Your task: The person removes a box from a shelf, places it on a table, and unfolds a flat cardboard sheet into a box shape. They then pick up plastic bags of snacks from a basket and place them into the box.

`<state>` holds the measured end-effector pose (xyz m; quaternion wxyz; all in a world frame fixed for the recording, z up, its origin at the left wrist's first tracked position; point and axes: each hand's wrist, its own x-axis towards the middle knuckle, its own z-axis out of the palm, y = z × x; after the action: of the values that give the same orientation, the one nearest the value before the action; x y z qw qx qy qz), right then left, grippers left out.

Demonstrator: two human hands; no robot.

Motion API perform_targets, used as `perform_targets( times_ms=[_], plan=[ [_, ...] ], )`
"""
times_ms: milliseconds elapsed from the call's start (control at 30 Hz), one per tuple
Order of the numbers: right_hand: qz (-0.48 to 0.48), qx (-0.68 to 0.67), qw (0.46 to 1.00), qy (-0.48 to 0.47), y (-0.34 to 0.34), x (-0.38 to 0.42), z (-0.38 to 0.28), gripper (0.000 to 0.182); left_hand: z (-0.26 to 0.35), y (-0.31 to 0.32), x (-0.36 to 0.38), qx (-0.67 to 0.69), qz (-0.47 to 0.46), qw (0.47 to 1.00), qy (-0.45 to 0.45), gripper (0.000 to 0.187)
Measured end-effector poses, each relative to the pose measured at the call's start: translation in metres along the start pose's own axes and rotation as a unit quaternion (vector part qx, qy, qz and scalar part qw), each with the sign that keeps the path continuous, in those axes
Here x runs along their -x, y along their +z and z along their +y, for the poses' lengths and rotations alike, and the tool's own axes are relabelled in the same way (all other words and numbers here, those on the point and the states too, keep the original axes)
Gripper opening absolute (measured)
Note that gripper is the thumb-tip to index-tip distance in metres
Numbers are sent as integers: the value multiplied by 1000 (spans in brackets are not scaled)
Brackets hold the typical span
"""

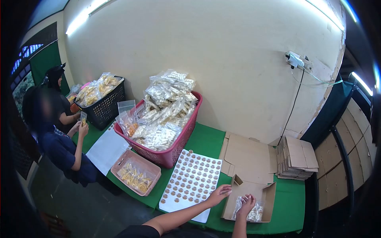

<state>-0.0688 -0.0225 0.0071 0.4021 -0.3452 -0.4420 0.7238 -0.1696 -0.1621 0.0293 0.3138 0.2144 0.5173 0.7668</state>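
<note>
An open cardboard box (270, 198) stands in front of me, with several clear plastic packets of white pieces (254, 214) inside. My left hand (219, 195) is at the box's left side, near a raised cardboard flap (237, 180); its fingers stretch out and nothing shows in them. Inside the box, my right hand (247, 204) is over the packets with its fingers curled together. Beside it a packet leans against the left inner wall. What the right fingers hold, if anything, is hidden. The box's lid (248, 158) lies folded back toward the wall.
A sheet of round stickers (191, 180) lies left of the box. Behind it stand a pink basket (184, 137) heaped with packets, a pink tray (154, 183) and a black basket (104, 113). Flattened cartons (295, 158) are stacked right. Two people (59, 144) stand left, one holding a packet.
</note>
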Motion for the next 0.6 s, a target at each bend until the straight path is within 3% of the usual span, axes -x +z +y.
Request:
perform_targets(
  times_ms=[100,267,600],
  plan=[
    [-12,5,1000,-22,45,13,-5,15,44,-24,-2,10,1,1000,2,40],
    [-122,-31,990,-58,135,9,-15,16,87,-77,-29,-2,30,996,86,42],
    [-290,-65,948,-113,342,45,-29,16,270,-219,-16,-66,170,959,216,38]
  ],
)
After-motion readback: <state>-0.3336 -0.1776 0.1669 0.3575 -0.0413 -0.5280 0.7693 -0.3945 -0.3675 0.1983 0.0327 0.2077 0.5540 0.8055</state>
